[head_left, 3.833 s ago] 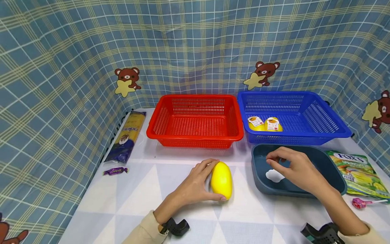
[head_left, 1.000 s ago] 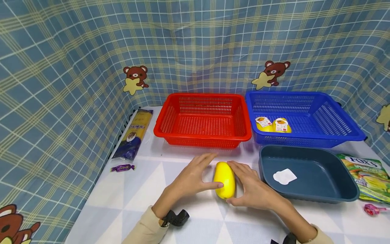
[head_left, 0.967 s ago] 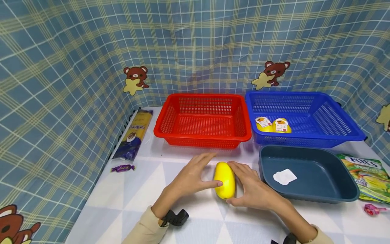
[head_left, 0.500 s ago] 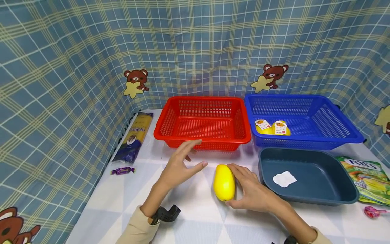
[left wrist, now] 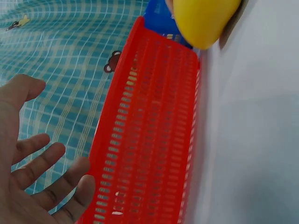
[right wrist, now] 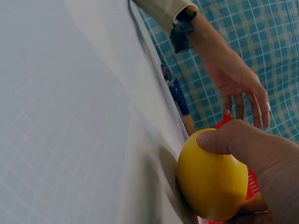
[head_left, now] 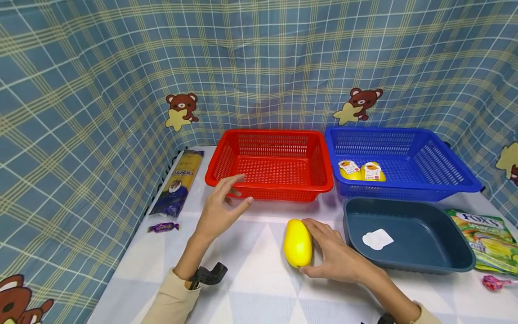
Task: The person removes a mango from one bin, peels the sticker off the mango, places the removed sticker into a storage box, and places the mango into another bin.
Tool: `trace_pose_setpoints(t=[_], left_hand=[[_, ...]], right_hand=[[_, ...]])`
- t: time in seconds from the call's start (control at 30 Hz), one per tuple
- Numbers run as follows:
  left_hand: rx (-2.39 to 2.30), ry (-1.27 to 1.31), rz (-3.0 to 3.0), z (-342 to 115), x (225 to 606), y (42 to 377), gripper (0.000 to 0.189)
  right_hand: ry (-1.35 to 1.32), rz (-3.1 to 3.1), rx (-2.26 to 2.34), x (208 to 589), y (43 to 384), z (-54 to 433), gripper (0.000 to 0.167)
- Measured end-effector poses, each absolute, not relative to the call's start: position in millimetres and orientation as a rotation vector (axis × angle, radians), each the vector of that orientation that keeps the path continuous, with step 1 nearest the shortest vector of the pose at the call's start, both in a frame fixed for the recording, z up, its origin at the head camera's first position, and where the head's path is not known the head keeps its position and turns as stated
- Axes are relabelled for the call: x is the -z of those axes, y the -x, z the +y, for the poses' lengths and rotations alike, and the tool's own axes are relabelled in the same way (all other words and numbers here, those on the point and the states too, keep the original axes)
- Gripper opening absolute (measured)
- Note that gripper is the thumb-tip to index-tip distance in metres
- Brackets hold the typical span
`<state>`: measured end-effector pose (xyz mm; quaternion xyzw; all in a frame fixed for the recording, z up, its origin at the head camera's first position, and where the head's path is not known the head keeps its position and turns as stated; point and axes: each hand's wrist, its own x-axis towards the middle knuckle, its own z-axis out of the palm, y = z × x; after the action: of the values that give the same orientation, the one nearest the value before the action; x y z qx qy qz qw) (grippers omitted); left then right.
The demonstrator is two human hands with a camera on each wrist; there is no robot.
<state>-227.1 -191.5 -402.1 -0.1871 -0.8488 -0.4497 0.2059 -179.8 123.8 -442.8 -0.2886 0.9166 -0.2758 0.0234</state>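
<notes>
A smooth yellow mango (head_left: 298,243) lies on the table in front of the baskets. My right hand (head_left: 337,254) grips it from the right, thumb at the near end and fingers at the far end. In the right wrist view that thumb presses on the mango (right wrist: 212,175). My left hand (head_left: 220,209) is held up near the front left corner of the red basket (head_left: 269,185), fingers spread and holding nothing. The left wrist view shows the left hand's fingers (left wrist: 63,175) apart beside the red basket.
Two labelled yellow fruits sit in the blue basket (head_left: 404,184). A white paper label (head_left: 378,239) lies in the dark teal tray (head_left: 421,267). A Fox's candy bag (head_left: 485,238) and a lollipop (head_left: 493,283) are at right; a pasta pack (head_left: 179,184) and a purple-wrapped candy (head_left: 163,227) at left.
The right hand has come from the teal tray to the mango and grips it. My left hand has left the mango, moving left and up toward the red basket. The mango stays on the table.
</notes>
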Motion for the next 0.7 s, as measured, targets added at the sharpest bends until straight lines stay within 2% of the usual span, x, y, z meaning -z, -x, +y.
trace_pose_setpoints(t=[0.43, 0.7], left_hand=[[1.233, 0.326, -2.285, -230.9, 396.3, 241.0, 0.06], [1.244, 0.179, -2.255, -248.5, 407.7, 246.2, 0.057]], right_hand=[[0.846, 2.822, 0.853, 442.1, 177.0, 124.6, 0.107], [0.823, 2.814, 0.853, 442.9, 176.3, 124.7, 0.107]])
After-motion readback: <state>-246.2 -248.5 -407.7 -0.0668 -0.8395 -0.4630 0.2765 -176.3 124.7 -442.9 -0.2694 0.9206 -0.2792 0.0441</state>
